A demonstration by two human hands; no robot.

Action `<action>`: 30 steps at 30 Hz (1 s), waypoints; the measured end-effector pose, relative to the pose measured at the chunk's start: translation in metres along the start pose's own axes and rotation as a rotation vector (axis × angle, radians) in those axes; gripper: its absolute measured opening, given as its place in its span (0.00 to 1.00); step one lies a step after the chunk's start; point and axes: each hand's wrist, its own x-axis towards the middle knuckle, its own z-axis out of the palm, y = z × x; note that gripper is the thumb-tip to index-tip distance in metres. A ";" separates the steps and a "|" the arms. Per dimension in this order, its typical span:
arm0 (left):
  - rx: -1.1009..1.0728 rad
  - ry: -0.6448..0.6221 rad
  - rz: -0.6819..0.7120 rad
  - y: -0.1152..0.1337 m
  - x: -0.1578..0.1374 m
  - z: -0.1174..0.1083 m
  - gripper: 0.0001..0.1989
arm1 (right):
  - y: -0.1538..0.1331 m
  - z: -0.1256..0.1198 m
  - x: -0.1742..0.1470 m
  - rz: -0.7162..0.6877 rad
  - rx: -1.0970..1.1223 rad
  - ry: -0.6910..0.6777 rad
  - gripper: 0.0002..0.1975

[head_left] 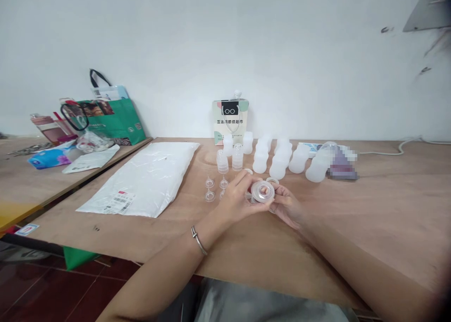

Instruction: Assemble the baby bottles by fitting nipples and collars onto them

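The whole far side is taken up by a pale wall [176, 49], and in front of it the wide wooden surface [394, 218] is spread with things. At the left, a second surface [21, 186] is seen, loaded with bags and packets.

A large white mailing bag [151, 172] is laid flat on the left of the main surface, its printed label turned to the near side. Beyond it, on the left surface, a green shopping bag [116, 118] is leaned near the wall.

Now to the middle: a clear round piece [259, 193] is held up over the surface, between both hands. Its left and near sides are gripped by the left hand [239, 197], fingers closed round the rim; its right side is met by the fingers of the right hand [289, 207], drawn in narrow. Whether a second part is pinched underneath cannot be told.

At the far side a printed paper bag [230, 120] is stood upright near the wall. Frosted white bottles [281, 160] are grouped from the middle to the right, and two clear domed containers [237, 157] are placed upright at the group's left. Just left of the hands, small clear nipples [210, 183] are set out in rows, partly covered by the left hand. On the left wrist, a thin bracelet [199, 241] is worn.
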 end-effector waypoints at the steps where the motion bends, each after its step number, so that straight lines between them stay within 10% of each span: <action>1: -0.002 0.002 -0.004 0.000 0.000 0.000 0.11 | 0.001 -0.001 0.000 -0.004 0.001 0.000 0.08; 18: 0.014 -0.144 -0.029 -0.011 -0.001 -0.001 0.24 | -0.005 -0.011 0.007 -0.127 -0.086 0.079 0.12; 26: 0.040 -0.102 -0.008 -0.014 -0.002 0.001 0.19 | -0.015 -0.053 0.021 -0.570 -0.648 0.700 0.14; 30: 0.050 -0.074 -0.018 -0.015 -0.001 0.000 0.19 | -0.015 -0.088 0.039 -0.545 -0.977 0.852 0.26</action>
